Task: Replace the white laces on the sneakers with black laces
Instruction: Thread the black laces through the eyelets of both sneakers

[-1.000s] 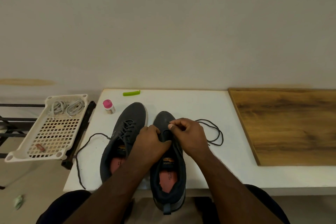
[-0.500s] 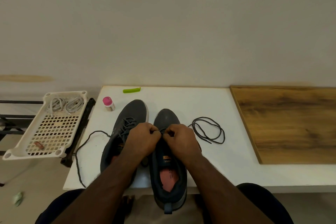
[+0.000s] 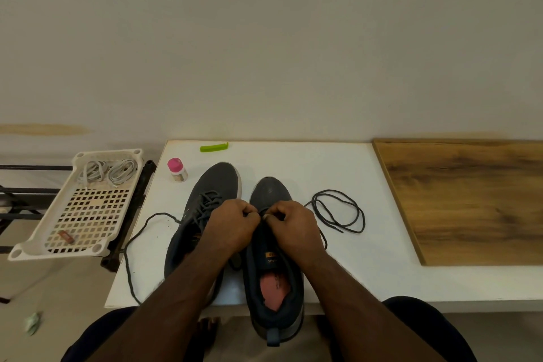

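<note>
1. White table set against a plain wall; a wood-grain board covers its right part.
2. White perforated basket sits left of the table on a dark rack. Contents: two bundles of white laces at the far end, one small reddish item near the front corner.
3. Left sneaker: dark grey, pale sole edge, toe pointing away. A black lace is already threaded through its upper eyelets; a long loose end trails off to the left and over the front edge of the table.
4. Right sneaker: same dark grey, pink insole visible, heel overhanging the front table edge. It stands just beside the left sneaker.
5. Second black lace: mostly a loose coil on the table, right of the right sneaker; one strand runs toward the hands.
6. Left hand: fingers curled in a narrow grip over the eyelet area of the right sneaker. Cannot tell what the fingertips hold.
7. Right hand: fingers curled, thumb and forefinger pinched close at the same spot, nearly touching the left hand. The lace strand leads under this hand; actual contact is hidden.
8. Small bottle with pink cap stands far left on the table.
9. Green plastic clip lies near the table's back edge.
</note>
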Motion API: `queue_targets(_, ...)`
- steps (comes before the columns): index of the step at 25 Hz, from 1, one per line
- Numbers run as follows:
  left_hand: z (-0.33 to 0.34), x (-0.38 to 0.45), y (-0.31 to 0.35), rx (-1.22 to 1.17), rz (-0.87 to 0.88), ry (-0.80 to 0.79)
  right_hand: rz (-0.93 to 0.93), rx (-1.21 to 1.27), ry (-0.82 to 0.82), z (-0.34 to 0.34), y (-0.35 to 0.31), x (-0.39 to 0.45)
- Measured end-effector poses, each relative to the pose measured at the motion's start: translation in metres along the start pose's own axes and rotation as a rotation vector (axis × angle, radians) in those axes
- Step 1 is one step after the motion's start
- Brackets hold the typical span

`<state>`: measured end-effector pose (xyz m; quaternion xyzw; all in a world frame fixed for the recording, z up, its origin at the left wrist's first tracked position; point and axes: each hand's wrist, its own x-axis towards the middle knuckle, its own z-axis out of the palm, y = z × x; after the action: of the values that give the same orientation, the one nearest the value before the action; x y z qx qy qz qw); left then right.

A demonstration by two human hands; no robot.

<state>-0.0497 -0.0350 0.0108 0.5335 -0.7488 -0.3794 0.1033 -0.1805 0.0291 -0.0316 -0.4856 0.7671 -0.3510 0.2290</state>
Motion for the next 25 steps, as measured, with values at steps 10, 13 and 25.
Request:
queue_targets(10, 0.0008, 0.0021, -0.0038, -0.013, -0.006, 0.000, -0.011, 0.022, 0.021, -0.0001, -0.0017, -0.0012)
queue_targets(13, 0.0014, 0.0033, -0.0052, -0.019, -0.004, 0.004, -0.019, 0.010, 0.042, 0.0002, -0.0036, -0.0014)
queue_targets(25, 0.0048, 0.0094, -0.0097, -0.021, -0.015, 0.007, -0.051, 0.022, 0.081, 0.0032, -0.0024, -0.0011)
